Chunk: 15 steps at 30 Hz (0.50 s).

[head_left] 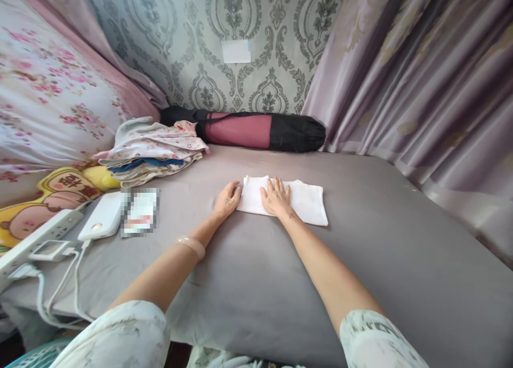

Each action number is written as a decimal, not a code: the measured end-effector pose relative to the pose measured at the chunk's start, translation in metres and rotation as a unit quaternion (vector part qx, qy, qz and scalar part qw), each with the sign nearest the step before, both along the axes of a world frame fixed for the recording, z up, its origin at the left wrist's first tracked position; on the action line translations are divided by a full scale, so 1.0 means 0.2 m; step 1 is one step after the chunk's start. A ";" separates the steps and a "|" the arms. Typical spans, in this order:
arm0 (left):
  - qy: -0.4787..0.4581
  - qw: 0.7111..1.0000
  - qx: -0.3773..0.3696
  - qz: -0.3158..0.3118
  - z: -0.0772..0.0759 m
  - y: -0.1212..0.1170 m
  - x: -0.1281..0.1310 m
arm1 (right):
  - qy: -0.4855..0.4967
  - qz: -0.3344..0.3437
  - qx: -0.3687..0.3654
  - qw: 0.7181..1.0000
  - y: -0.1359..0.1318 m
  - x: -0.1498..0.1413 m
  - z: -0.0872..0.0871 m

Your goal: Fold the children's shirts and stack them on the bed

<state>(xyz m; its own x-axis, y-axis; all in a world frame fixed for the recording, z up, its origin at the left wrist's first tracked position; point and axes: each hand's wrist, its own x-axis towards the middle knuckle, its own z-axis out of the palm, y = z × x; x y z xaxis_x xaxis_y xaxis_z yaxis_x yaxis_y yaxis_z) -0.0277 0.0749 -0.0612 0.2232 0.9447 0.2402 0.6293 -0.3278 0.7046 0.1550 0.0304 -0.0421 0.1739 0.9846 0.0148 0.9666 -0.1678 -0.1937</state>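
Observation:
A folded white cloth (pixel 304 201) lies flat on the grey bed sheet (pixel 360 261). My right hand (pixel 276 196) rests palm down on the cloth's left half, fingers stretched out and spread. My left hand (pixel 227 199) lies flat on the sheet at the cloth's left edge, fingertips touching that edge. Neither hand grips anything. A pale bangle (pixel 191 245) sits on my left wrist.
A stack of folded clothes (pixel 154 149) sits at the back left. A rolled pink mat in a black bag (pixel 256 128) lies against the wall. A white power bank (pixel 102 217), a power strip (pixel 36 240) and cables lie at the left. Curtains (pixel 420 90) hang on the right.

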 end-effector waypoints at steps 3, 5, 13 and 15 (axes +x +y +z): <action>-0.016 1.000 -0.010 0.010 0.01 0.00 -0.01 | -0.011 0.005 0.006 1.000 0.01 -0.03 -0.02; -0.028 0.999 -0.007 0.014 0.00 0.00 -0.01 | -0.017 0.006 0.013 1.000 0.00 -0.03 -0.03; -0.058 0.998 0.004 0.013 -0.03 0.02 -0.01 | -0.010 -0.001 -0.006 1.000 0.03 -0.05 0.01; -0.056 0.998 0.001 0.013 -0.03 0.02 -0.01 | -0.006 0.007 0.004 1.000 0.05 -0.07 0.01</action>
